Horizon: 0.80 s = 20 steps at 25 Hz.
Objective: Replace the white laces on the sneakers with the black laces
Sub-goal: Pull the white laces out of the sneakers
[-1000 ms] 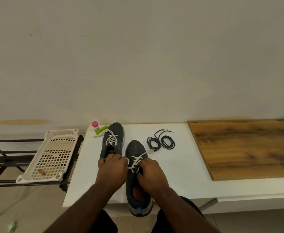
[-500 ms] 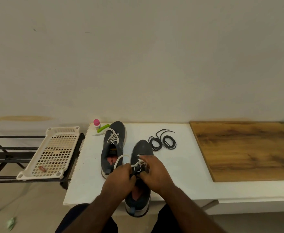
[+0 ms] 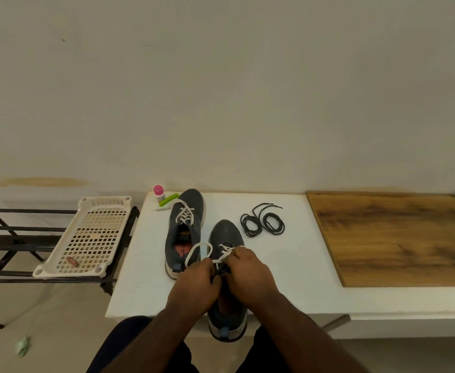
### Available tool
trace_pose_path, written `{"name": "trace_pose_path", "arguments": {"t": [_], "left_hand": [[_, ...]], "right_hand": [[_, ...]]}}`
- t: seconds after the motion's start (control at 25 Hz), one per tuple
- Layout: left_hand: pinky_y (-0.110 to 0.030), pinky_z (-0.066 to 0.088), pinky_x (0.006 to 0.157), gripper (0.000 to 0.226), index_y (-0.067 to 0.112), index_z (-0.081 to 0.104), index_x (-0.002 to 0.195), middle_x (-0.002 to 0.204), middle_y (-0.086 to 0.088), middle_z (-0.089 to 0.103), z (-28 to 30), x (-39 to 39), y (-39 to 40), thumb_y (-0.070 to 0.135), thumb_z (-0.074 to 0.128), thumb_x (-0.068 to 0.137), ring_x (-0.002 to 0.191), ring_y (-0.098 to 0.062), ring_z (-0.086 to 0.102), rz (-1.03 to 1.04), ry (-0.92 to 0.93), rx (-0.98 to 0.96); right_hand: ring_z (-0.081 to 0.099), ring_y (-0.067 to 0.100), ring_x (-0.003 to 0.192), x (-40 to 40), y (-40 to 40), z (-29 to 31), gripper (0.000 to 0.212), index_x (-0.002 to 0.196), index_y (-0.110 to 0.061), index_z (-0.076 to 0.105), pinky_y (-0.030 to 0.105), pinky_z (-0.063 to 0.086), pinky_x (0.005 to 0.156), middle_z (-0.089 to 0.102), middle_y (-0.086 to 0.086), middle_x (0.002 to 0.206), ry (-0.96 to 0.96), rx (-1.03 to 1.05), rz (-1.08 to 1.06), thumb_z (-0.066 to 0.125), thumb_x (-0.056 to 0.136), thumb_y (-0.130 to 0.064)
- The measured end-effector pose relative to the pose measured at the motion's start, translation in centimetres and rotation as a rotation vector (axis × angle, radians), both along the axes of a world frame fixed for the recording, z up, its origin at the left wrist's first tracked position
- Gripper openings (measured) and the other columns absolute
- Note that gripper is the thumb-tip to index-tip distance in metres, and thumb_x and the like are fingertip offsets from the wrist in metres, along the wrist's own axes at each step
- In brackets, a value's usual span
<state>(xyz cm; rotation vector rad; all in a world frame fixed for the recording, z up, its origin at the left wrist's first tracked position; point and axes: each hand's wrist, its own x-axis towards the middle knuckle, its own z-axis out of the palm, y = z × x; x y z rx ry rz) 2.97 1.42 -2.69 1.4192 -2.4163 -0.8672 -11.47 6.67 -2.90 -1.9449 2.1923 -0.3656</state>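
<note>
Two dark grey sneakers lie on the white table [image 3: 288, 286]. The near sneaker [image 3: 227, 235] points away from me, its heel over the table's front edge. My left hand [image 3: 196, 284] and my right hand [image 3: 250, 273] meet over its tongue, and each pinches its white lace [image 3: 199, 250]. A loose loop of that lace rises to the left of my fingers. The far sneaker [image 3: 184, 224] lies to the left with its white lace still threaded. Two coiled black laces [image 3: 264, 224] rest on the table to the right of the sneakers.
A pink-capped bottle [image 3: 158, 193] and a green stick [image 3: 169, 199] lie at the table's back left corner. A cream perforated tray [image 3: 86, 238] sits on a black rack [image 3: 5, 240] to the left. A wooden board [image 3: 398, 238] covers the table's right part.
My left hand left the far sneaker and joined my right hand on the near sneaker's lace. A loop of white lace has come loose and stands out to the left.
</note>
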Motion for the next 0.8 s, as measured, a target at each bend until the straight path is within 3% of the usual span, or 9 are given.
{"name": "trace_pose_path", "arguments": {"t": [0.12, 0.2, 0.24, 0.32, 0.44, 0.52, 0.68, 0.72, 0.8], "left_hand": [[-0.022, 0.044, 0.063, 0.015, 0.024, 0.046, 0.081, 0.077, 0.005, 0.055, -0.2, 0.4, -0.1, 0.027, 0.054, 0.093, 0.071, -0.010, 0.055, 0.029, 0.007, 0.004], [-0.022, 0.043, 0.061, 0.018, 0.025, 0.045, 0.078, 0.076, 0.005, 0.055, -0.2, 0.5, 0.0, 0.028, 0.055, 0.092, 0.070, -0.010, 0.054, 0.041, 0.025, 0.012], [-0.022, 0.042, 0.060, 0.018, 0.025, 0.045, 0.078, 0.076, 0.004, 0.055, -0.2, 0.5, 0.1, 0.028, 0.055, 0.092, 0.069, -0.010, 0.054, 0.036, 0.031, 0.004], [-0.021, 0.042, 0.060, 0.015, 0.023, 0.048, 0.081, 0.077, 0.004, 0.056, -0.4, 0.2, 0.3, 0.029, 0.055, 0.092, 0.070, -0.011, 0.055, 0.022, 0.044, -0.015], [-0.018, 0.039, 0.061, 0.014, 0.023, 0.047, 0.084, 0.080, 0.005, 0.055, -0.4, 0.1, 0.5, 0.030, 0.053, 0.095, 0.070, -0.010, 0.053, 0.024, 0.051, -0.005], [-0.020, 0.039, 0.060, 0.016, 0.025, 0.045, 0.082, 0.078, 0.005, 0.055, -0.5, 0.3, 0.4, 0.029, 0.054, 0.094, 0.070, -0.010, 0.053, 0.049, 0.057, -0.004], [-0.023, 0.039, 0.059, 0.019, 0.024, 0.044, 0.078, 0.075, 0.003, 0.054, -0.7, 0.4, 0.3, 0.029, 0.056, 0.091, 0.069, -0.011, 0.053, 0.065, 0.066, -0.006], [-0.023, 0.039, 0.059, 0.019, 0.024, 0.043, 0.078, 0.075, 0.003, 0.054, -0.8, 0.4, 0.4, 0.029, 0.056, 0.091, 0.068, -0.011, 0.052, 0.066, 0.070, -0.008], [-0.024, 0.040, 0.058, 0.019, 0.024, 0.043, 0.078, 0.075, 0.003, 0.053, -0.9, 0.2, 0.4, 0.029, 0.056, 0.090, 0.067, -0.011, 0.052, 0.058, 0.078, -0.018]], "right_hand": [[0.056, 0.017, 0.095, -0.6, -0.2, 0.9, 0.017, 0.105, -0.017, 0.058, 0.025, 0.042, 0.075, 0.058, 0.002, 0.106, -0.106, -0.137, -0.272, 0.046, 0.101, -0.029], [0.059, 0.017, 0.092, -2.5, 0.0, 1.0, 0.011, 0.098, -0.020, 0.056, 0.026, 0.043, 0.075, 0.059, -0.001, 0.098, -0.203, -0.206, -0.408, 0.049, 0.100, -0.028], [0.059, 0.016, 0.099, -3.0, 0.2, 1.0, 0.010, 0.103, -0.021, 0.059, 0.026, 0.045, 0.080, 0.061, -0.002, 0.103, -0.234, -0.186, -0.338, 0.052, 0.098, -0.027], [0.051, 0.015, 0.118, -2.2, 0.1, 0.9, 0.034, 0.127, -0.022, 0.058, 0.027, 0.043, 0.098, 0.059, -0.002, 0.124, -0.271, -0.068, -0.107, 0.057, 0.094, -0.026], [0.048, 0.020, 0.120, 0.4, -0.5, 0.4, 0.033, 0.127, -0.020, 0.059, 0.031, 0.047, 0.095, 0.055, 0.001, 0.127, 0.017, 0.018, 0.039, 0.051, 0.097, -0.030], [0.052, 0.018, 0.107, 0.3, -0.5, 0.2, 0.021, 0.113, -0.018, 0.063, 0.030, 0.049, 0.084, 0.057, 0.002, 0.114, 0.014, -0.056, -0.050, 0.050, 0.098, -0.027], [0.059, 0.016, 0.089, -3.4, 0.3, -0.1, 0.007, 0.090, -0.021, 0.059, 0.030, 0.051, 0.078, 0.060, 0.000, 0.097, -0.326, -0.190, -0.572, 0.055, 0.096, -0.020], [0.058, 0.015, 0.095, -3.8, 0.8, -0.3, 0.003, 0.094, -0.022, 0.058, 0.028, 0.050, 0.082, 0.060, -0.002, 0.103, -0.313, -0.234, -0.557, 0.057, 0.095, -0.019], [0.047, 0.011, 0.116, -3.1, 1.2, -0.2, 0.033, 0.120, -0.023, 0.057, 0.025, 0.042, 0.097, 0.055, -0.008, 0.124, -0.285, -0.228, -0.290, 0.059, 0.088, -0.017]]}}
